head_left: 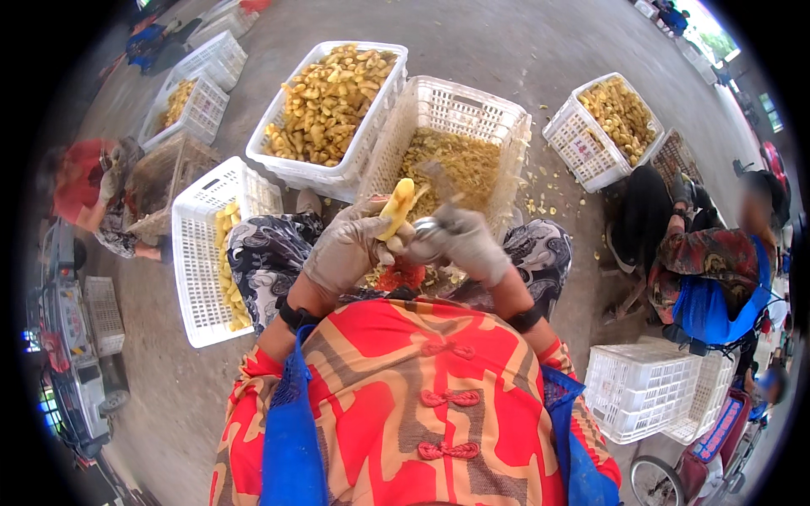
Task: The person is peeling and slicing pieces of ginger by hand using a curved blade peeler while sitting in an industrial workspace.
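My left hand (342, 253), in a pale work glove, is closed around a knobbly yellow ginger root (397, 205) that sticks up from the fingers. My right hand (474, 244), gloved too, grips a shiny metal tool (426, 225) close beside the ginger. Motion smears the tool's upper part, so its exact kind is unclear. Just beyond both hands stands a white crate (472, 105) with yellowish scraps and peelings in it. By my left knee, a white crate (202, 295) contains pale, smooth ginger pieces (229, 261).
A crate heaped with ginger (333, 97) stands ahead to the left, another full crate (589, 156) to the right. Scraps (544, 202) litter the concrete floor. One person (717, 253) sits at right, another (80, 190) at left. Stacked white crates (641, 392) stand lower right.
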Demonstrator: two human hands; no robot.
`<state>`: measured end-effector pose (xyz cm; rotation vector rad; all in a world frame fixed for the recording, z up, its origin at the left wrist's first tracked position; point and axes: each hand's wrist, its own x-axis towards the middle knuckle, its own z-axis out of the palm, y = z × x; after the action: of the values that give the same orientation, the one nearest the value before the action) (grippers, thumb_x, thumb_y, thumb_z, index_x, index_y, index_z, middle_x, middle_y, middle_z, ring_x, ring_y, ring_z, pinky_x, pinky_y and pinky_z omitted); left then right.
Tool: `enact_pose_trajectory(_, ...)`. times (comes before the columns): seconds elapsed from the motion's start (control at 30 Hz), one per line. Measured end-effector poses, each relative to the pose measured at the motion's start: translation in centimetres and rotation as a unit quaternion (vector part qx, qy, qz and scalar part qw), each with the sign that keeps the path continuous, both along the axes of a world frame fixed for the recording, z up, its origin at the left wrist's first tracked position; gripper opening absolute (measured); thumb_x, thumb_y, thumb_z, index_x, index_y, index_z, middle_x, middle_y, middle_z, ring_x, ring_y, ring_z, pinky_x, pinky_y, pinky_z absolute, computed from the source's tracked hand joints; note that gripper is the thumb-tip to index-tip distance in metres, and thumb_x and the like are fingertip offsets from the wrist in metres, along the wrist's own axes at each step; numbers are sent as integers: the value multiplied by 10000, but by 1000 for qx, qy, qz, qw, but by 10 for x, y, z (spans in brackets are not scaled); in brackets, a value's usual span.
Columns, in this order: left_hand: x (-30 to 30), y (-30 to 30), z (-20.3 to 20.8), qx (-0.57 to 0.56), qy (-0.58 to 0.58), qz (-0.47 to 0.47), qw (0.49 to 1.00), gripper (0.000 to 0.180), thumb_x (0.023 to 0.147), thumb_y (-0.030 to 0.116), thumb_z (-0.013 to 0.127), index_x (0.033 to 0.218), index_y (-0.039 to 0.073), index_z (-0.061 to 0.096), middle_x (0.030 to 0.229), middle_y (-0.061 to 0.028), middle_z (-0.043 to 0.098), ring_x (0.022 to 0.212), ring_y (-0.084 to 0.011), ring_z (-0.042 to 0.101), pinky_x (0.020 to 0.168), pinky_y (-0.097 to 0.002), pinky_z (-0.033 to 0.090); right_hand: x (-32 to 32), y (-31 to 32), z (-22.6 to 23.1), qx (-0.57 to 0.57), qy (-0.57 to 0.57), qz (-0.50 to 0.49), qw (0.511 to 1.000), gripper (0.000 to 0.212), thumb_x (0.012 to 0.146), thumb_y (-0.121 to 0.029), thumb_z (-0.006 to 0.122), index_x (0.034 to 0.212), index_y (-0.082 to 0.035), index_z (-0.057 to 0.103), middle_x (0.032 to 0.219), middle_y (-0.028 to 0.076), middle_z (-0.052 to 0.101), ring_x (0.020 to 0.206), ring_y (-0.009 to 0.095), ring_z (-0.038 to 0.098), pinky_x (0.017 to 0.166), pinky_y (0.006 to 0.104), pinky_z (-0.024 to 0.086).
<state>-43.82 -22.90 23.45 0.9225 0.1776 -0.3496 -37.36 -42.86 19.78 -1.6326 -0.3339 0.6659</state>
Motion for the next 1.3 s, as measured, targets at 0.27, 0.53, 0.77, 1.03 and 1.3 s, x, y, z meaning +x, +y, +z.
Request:
enact_pose_trajectory(0.27,-3,-6,11,136,-7,40,990,369,915,145,569,1248,-3,509,835,-30,607,577,-43,483,538,-166,404,-5,-6,3,-41,-34,13,998,140,849,-142,687,910,-36,618,700,-24,589,662,39,504,593,221,439)
enact_pose_trajectory(0.53,-6,-15,17,248,-43,20,968,354,947,140,539,1268,-5,498,849,-31,617,572,-37,489,486,-163,401,-9,0,2,-6,-10,7,1000,157,881,-180,666,918,-32,629,701,-49,575,657,19,483,578,207,432)
enact_pose_trajectory(0.77,-7,-22,19,338,-74,46,937,379,948,114,534,1303,-2,467,843,-33,623,569,-47,504,478,-176,414,-9,4,14,10,96,38,995,200,886,-201,671,938,-10,641,735,-43,604,677,20,512,604,202,455)
enact_pose_trajectory(1.03,-1,-9,18,356,-114,61,925,354,895,80,593,1228,-30,539,823,-56,633,618,-54,524,533,-188,421,-3,3,-12,21,16,69,997,193,891,-200,661,952,-17,647,758,-27,627,678,32,537,617,214,473)
enact_pose_trajectory(1.3,3,-15,7,280,-91,75,953,349,894,41,563,1236,-22,530,828,-52,631,563,-35,485,488,-164,387,-2,6,6,13,119,91,989,189,885,-187,664,963,-15,658,788,-6,645,698,35,555,601,218,480)
